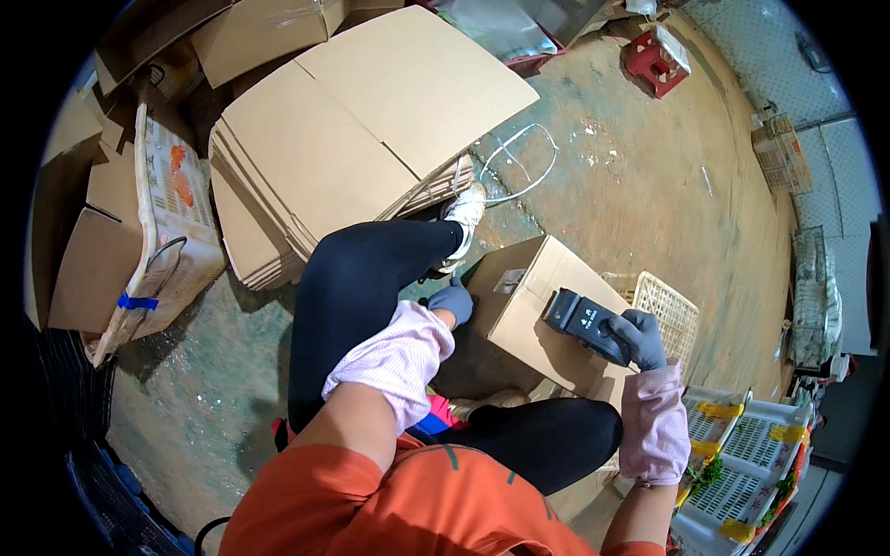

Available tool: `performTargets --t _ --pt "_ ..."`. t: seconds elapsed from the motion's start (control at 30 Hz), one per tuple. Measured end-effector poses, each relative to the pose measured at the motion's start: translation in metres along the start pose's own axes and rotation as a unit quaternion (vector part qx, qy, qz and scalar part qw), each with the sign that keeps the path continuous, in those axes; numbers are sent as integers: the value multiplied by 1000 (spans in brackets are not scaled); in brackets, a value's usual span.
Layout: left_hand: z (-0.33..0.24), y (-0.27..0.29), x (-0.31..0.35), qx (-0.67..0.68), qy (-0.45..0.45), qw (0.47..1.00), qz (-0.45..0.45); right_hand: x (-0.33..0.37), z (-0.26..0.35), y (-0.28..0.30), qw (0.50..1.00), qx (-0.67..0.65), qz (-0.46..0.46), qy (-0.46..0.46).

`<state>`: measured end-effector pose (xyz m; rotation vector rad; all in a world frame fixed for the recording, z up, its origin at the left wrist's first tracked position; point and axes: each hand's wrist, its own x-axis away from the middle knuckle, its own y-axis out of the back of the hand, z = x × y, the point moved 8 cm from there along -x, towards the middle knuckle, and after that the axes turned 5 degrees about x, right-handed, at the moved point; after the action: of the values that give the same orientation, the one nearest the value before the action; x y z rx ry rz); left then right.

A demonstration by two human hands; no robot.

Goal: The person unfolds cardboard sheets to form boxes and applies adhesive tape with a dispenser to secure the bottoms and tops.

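A closed brown cardboard box is tilted in front of my bent legs. My right hand, in a grey glove, is closed around a black tape dispenser that lies against the box's upper face. A short piece of tape shows on the box's left end. Beside that end is my left hand, also gloved in grey. Its fingers are partly hidden, and whether it touches the box I cannot tell. Pale pink sleeve covers reach up both forearms.
Flat cardboard sheets are stacked ahead, with a white strap loop near them. A white plastic crate stands at left. A cream basket sits behind the box; white crates are at lower right. A red stool stands far off.
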<state>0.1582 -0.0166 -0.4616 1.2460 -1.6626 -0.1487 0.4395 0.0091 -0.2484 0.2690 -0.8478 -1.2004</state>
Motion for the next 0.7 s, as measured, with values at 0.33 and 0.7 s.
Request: performTargets --t 0.33,0.7 --pt "-150 96 117 -19 -510 846 -158 2 7 -1 999 -28 22 -30" --pt "-161 77 131 -138 -519 837 -101 32 -16 26 992 -8 119 -51"
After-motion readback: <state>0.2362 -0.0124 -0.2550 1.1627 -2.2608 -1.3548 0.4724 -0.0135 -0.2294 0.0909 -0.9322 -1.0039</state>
